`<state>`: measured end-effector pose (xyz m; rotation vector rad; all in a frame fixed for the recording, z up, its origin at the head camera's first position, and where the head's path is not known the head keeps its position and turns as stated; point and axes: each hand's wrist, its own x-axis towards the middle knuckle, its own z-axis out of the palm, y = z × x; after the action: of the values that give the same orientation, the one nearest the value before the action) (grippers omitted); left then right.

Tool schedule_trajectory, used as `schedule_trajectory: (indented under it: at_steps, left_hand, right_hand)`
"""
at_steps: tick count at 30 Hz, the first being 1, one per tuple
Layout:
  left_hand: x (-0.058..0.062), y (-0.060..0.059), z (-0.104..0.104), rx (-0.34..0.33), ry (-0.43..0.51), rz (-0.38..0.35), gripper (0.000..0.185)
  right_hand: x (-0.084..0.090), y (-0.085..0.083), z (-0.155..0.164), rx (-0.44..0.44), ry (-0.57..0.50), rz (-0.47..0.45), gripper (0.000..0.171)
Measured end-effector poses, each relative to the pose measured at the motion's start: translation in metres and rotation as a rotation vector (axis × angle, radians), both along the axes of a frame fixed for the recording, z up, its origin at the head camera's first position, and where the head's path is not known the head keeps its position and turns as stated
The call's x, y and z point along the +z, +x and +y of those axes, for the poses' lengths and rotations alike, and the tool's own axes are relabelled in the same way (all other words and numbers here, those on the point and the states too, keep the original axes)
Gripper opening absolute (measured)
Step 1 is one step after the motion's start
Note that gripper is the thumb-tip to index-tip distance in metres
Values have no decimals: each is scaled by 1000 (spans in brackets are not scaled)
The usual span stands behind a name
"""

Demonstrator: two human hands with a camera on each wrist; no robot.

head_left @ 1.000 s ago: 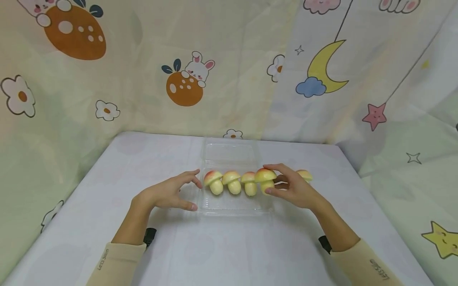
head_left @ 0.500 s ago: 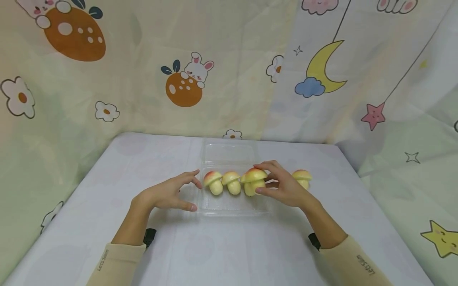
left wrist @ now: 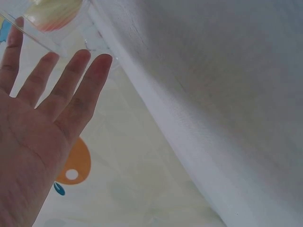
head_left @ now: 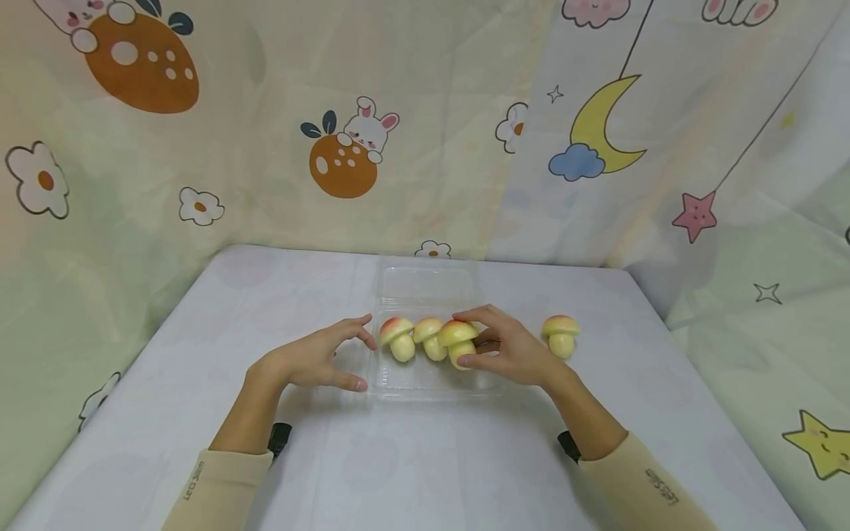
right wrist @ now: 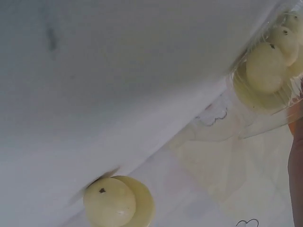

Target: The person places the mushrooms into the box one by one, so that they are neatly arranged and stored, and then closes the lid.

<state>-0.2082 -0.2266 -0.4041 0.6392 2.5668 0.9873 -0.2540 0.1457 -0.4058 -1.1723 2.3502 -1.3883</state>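
A person's right hand (head_left: pixel 511 352) pinches a toy mushroom (head_left: pixel 457 341) between thumb and curled fingers, holding it upright over the clear plastic clamshell tray (head_left: pixel 425 380) on the desk (head_left: pixel 425 457), just right of two mushrooms already standing in the tray. The left hand (head_left: pixel 308 359) rests at the tray's left edge, fingers spread and relaxed (holding nothing). One more mushroom (head_left: pixel 561 334) stands on the desk right of the tray, nearer the right hand.
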Motion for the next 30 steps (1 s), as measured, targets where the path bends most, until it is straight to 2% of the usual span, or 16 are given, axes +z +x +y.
schedule_trajectory:
  at_steps: [26, 30]
  left_hand:
    - [-3, -3, 1, -28, 26, 20, 61]
    - [-3, -4, 1, -27, 21, 18, 63]
  right_hand:
    - [-6, 3, -37, 51, 135, -12, 61]
    - [-8, 3, -41, 61, 127, 8, 61]
